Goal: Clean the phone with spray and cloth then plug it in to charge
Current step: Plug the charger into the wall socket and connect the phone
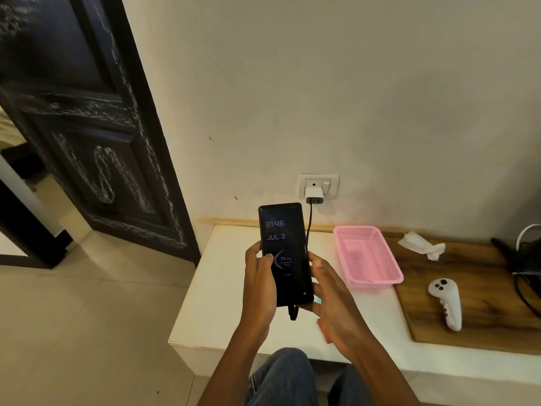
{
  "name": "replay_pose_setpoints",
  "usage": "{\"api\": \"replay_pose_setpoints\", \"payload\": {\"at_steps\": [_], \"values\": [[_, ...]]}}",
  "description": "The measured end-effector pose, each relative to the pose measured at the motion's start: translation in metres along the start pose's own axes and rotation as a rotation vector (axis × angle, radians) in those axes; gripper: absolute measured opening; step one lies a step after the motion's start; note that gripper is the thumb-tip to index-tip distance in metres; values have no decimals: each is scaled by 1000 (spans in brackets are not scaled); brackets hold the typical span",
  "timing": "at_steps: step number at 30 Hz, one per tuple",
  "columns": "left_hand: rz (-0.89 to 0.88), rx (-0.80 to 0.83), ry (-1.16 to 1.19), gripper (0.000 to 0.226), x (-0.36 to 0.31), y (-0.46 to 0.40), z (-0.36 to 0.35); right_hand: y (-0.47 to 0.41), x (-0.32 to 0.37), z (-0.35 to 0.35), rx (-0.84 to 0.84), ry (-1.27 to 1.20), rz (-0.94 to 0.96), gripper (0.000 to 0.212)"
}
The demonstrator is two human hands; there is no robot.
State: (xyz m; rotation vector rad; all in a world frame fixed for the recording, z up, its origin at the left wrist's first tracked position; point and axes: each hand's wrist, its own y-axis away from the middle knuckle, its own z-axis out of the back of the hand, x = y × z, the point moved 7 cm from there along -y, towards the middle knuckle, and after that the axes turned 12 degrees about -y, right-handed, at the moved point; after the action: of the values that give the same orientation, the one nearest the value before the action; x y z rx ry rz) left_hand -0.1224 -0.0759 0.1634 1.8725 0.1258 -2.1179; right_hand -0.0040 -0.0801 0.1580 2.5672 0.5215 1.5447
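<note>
A black phone [285,250] stands upright above the white ledge [222,288], its screen lit with 01:46 and a charge ring. My left hand [260,282] grips its left edge, thumb on the screen. My right hand [330,300] holds its right side and lower end. A black cable [308,227] runs from the white charger [314,195] in the wall socket [318,186] down behind the phone, and its plug sits in the phone's bottom port. A crumpled white cloth [421,246] lies on the wooden board [483,288]. No spray bottle is in view.
A pink plastic basket [369,256] stands just right of the phone. A white handheld controller [446,303] rests on the board, and dark gear with cables [524,265] lies at the far right. A dark carved door [96,136] stands open on the left.
</note>
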Motion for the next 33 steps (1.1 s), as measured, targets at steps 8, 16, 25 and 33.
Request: {"api": "replay_pose_setpoints", "payload": {"at_steps": [8,16,25,33], "values": [[0,-24,43,18,10,-6,5,-8,-6,8,-7,100,102,34],[55,-31,149,18,33,-16,13,-19,-23,2,56,82,38,44],[212,-55,201,25,84,-35,26,-55,-62,11,44,140,-53,42],[363,-6,148,23,142,-60,19,-90,-118,34,-19,196,-192,49]]}}
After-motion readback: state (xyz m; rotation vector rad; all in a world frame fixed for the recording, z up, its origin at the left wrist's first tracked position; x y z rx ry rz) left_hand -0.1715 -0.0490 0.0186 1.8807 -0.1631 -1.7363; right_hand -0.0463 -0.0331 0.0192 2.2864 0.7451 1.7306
